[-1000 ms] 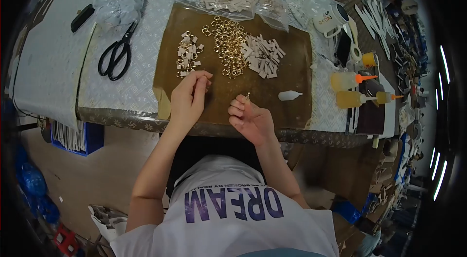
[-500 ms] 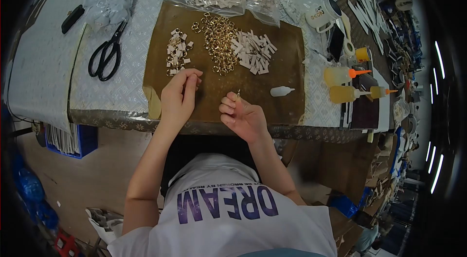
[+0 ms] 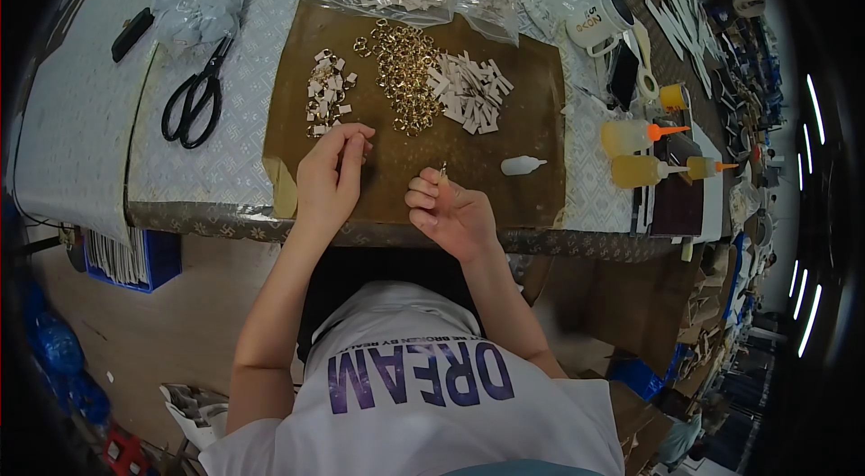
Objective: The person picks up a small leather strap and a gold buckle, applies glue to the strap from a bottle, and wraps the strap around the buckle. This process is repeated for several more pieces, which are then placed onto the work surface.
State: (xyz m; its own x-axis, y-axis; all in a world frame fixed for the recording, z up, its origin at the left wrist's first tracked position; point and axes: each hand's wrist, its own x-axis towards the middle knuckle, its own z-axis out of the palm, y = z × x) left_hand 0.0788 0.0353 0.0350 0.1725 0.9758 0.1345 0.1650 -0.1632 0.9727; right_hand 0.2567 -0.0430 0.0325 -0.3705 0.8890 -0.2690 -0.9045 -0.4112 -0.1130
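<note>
One shiny pc [image 3: 442,168] still in R hand [image 3: 453,211] (pose same vs. before).

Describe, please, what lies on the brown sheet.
The brown sheet holds gold rings, pale strips, a mixed cluster and a white bottle; a clear bag overlaps its far edge. What they cover is hidden.

Blk scissors [image 3: 211,72] & wht mug [image 3: 592,26]

I see that my view has shifted slightly: brown mat [image 3: 536,116], left hand [image 3: 327,174] and right hand [image 3: 458,213] now appear farther left.
</note>
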